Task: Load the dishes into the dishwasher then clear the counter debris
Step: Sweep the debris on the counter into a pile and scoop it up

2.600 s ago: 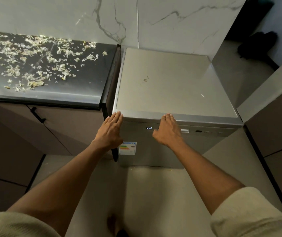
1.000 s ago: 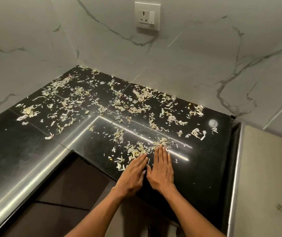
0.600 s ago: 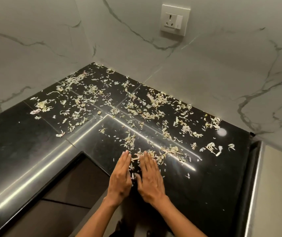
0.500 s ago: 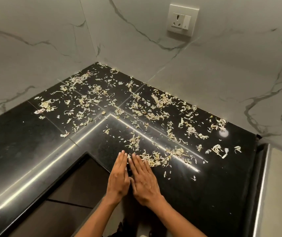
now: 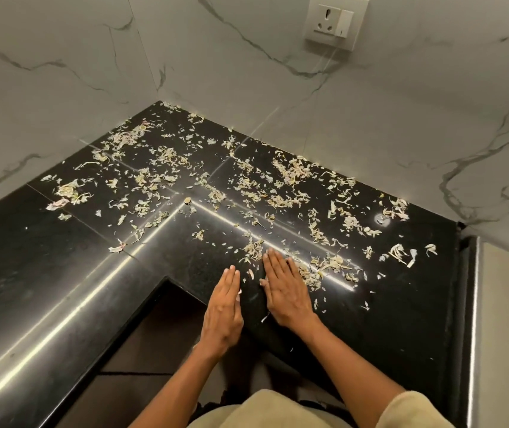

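Pale peel-like debris (image 5: 290,174) lies scattered over the black L-shaped counter (image 5: 61,273), thickest toward the back corner and the right. My left hand (image 5: 223,310) is flat with straight fingers at the counter's inner front corner. My right hand (image 5: 287,288) lies flat on the counter just to its right, fingertips at a small heap of debris (image 5: 311,270). Neither hand holds anything. The grey top of the dishwasher (image 5: 506,335) shows at the right edge.
Marble-patterned walls (image 5: 247,72) close the counter at the back and left. A wall socket (image 5: 335,21) sits high on the back wall. Below the counter's inner corner is a dark cabinet front (image 5: 154,344). A narrow gap (image 5: 463,304) separates counter and dishwasher.
I turned from the closed dishwasher to the counter. Both flat hands have been sweeping debris near the front edge; they now sit slightly apart, the right one reaching further forward.
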The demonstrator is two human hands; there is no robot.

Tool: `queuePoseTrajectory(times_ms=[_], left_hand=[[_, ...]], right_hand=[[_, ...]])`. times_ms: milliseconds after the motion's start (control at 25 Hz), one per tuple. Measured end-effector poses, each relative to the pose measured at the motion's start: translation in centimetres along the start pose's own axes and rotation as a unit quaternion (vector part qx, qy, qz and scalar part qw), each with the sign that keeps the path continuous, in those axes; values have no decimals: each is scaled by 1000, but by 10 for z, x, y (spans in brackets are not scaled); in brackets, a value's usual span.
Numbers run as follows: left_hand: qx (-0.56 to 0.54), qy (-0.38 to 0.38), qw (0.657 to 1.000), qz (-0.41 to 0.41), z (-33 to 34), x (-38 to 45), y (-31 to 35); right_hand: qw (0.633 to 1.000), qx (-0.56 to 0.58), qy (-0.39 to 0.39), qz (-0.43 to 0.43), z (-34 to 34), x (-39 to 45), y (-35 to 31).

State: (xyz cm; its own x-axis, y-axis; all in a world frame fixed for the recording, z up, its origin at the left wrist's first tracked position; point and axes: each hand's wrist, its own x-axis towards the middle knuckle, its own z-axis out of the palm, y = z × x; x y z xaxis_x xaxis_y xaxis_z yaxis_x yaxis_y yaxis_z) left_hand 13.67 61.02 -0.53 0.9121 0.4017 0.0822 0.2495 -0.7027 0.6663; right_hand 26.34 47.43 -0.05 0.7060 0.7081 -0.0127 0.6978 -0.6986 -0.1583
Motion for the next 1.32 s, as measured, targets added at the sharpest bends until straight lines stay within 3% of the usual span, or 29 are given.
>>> queuePoseTrajectory(times_ms=[120,320,600,720,880,1000,1160,1320], left_hand=[[-10,-7,1000,9,-2,4,-2],[-48,-15,999,3,-3,6,-6],[-76,-16,997,-19,-21,10,-20],[-68,-19,997,-20,-32,12,-32],[-168,-20,985,-28,-42,14,-38],[-196,-28,979,-41,-47,16,-39],[-189,-51,980,-44,-52,16,-36],[-151,-47,987,-11,-47,16,-41]], right_hand=[[999,20,27,-12,-2,-7,-19],[998,21,1,-65,14,-19,-54],[997,-32,25,66,0,9,-16],[1000,-7,13,9,2,15,-49],[995,-20,-23,-91,18,15,-92],[996,-28,-42,-71,11,29,-67],[997,-50,-58,28,-7,44,-18],[998,-31,-35,-46,-3,39,-55]])
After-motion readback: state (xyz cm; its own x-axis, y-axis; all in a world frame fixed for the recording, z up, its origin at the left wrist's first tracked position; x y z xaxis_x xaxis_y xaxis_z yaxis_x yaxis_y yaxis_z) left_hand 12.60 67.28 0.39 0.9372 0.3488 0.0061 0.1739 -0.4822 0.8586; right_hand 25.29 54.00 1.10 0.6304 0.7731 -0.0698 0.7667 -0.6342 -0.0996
